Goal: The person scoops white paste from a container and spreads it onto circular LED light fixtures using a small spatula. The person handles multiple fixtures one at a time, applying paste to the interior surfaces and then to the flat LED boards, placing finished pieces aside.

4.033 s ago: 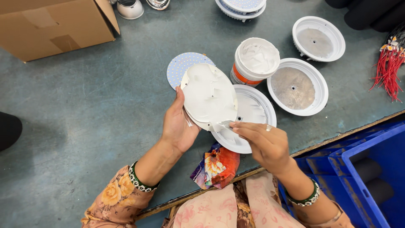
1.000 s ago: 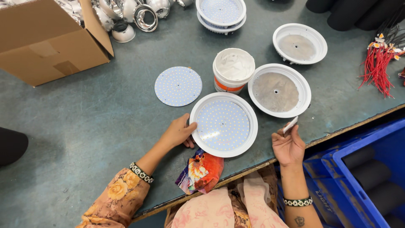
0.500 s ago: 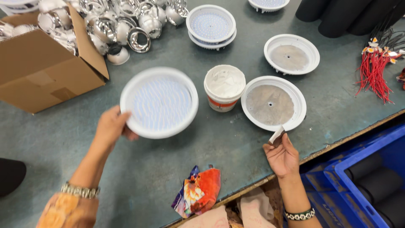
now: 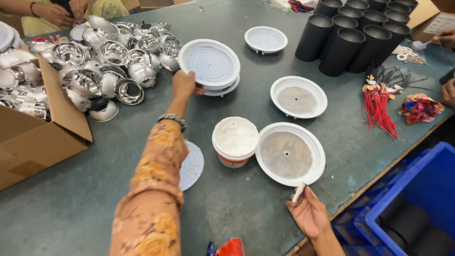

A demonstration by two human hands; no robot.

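- A white round lamp housing, its dotted light board facing up, is gripped at its near rim by the fingers of the left hand, which is stretched out toward 11 o'clock.
- This housing is held just over another like it, whose rim shows beneath at the 5 o'clock side.
- A small white stick-like tool is pinched in the fingers of the right hand, low at 5 o'clock; the tip lies just at the near rim of an empty white housing with a grey inner face.
- A white tub of white paste is set just left of that empty housing, touching or almost touching it.
- A loose round light board is partly hidden under the flowered sleeve.
- A second empty housing and a further filled one are placed toward 12 to 1 o'clock.
- The bench is covered in a worn, stained blue-green surface.
- A heap of shiny silver reflectors is piled at 10 o'clock, beside an open cardboard box.
- Black cylinders are grouped at 1 o'clock, with red wire bundles at 3 o'clock.
- A blue crate is seen below the bench edge at 4 o'clock.
- Other people's hands are visible at the far corners.
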